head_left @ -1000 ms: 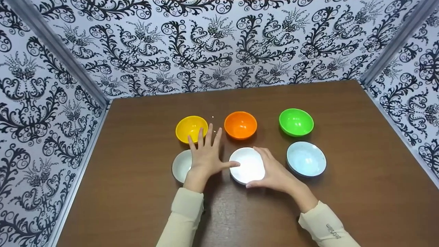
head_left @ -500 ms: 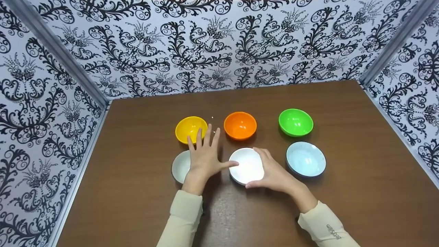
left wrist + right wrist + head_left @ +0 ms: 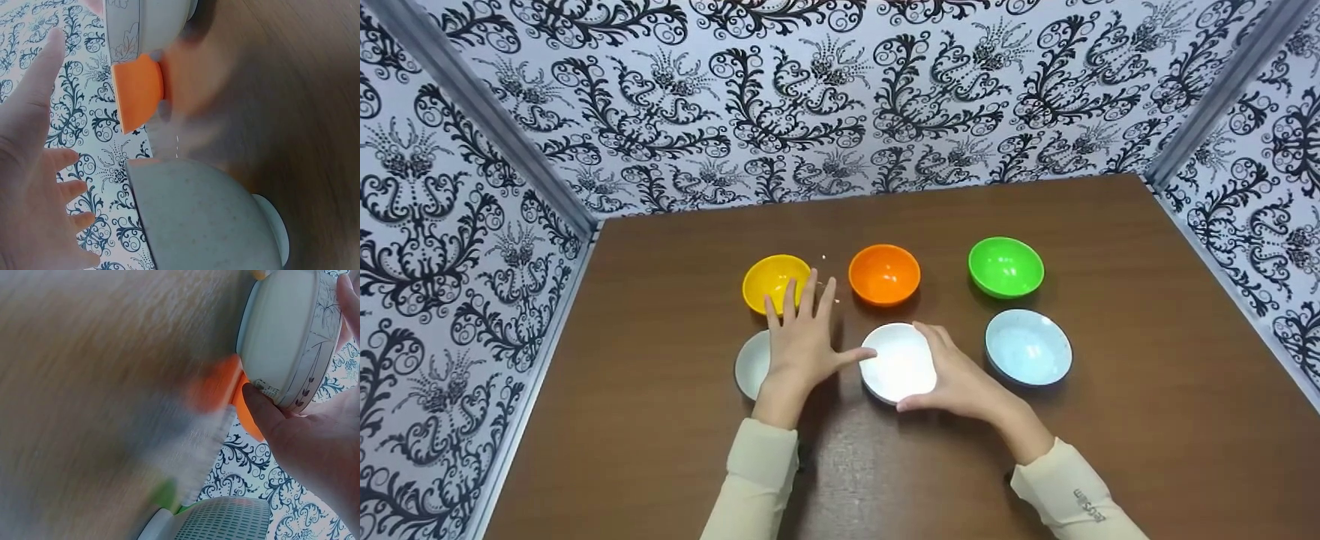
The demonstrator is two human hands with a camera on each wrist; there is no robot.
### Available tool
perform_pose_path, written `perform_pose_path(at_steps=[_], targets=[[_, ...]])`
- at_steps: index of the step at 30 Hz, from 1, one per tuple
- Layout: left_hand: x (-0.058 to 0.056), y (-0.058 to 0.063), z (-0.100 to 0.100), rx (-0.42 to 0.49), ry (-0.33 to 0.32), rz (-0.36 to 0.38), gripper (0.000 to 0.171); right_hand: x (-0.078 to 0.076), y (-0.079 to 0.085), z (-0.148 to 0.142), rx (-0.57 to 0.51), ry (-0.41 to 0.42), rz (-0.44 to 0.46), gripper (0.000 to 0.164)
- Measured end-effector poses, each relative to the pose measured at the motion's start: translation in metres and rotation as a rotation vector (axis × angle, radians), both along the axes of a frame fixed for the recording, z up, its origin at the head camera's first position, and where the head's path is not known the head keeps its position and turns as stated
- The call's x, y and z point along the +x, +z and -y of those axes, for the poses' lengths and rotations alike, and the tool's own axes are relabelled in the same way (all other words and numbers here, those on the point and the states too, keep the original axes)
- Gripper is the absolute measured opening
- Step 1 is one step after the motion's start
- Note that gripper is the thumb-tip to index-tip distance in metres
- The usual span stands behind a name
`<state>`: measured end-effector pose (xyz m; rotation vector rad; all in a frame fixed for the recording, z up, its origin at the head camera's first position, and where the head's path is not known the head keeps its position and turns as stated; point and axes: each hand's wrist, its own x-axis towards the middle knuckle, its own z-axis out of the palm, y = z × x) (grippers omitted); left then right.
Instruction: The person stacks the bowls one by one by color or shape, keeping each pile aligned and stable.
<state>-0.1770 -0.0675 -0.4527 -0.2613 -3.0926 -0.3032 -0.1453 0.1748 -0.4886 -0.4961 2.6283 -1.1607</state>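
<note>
My right hand (image 3: 964, 379) grips the right side of a white bowl (image 3: 896, 367), thumb at the near side and fingers round the far rim. Flower drawings run along that bowl's outer band (image 3: 320, 326) in the right wrist view. My left hand (image 3: 799, 352) is spread, fingers straight and thumb stretched toward the white bowl; it holds nothing. Whether the thumb touches the rim, I cannot tell. Beneath the left hand, partly covered by it, stands a pale grey bowl (image 3: 751, 367). Its speckled side (image 3: 197, 214) fills the lower left wrist view.
Behind stand a yellow bowl (image 3: 765, 289), partly behind the left fingers, an orange bowl (image 3: 885, 276) and a green bowl (image 3: 1006, 268). A light blue bowl (image 3: 1029, 349) stands right of my right hand. Patterned walls (image 3: 840, 97) border the brown table (image 3: 1147, 360).
My left hand has drifted slightly to the left, its thumb moving back a little over the white bowl's rim. The right hand and the bowls stay as they were.
</note>
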Motion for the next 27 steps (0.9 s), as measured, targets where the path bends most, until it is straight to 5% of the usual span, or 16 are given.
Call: perform_pose_path(at_steps=[27], targets=[[0.003, 0.001, 0.019, 0.015, 0.029, -0.042, 0.117, 0.0, 0.001, 0.0, -0.01, -0.005, 0.0, 0.122]])
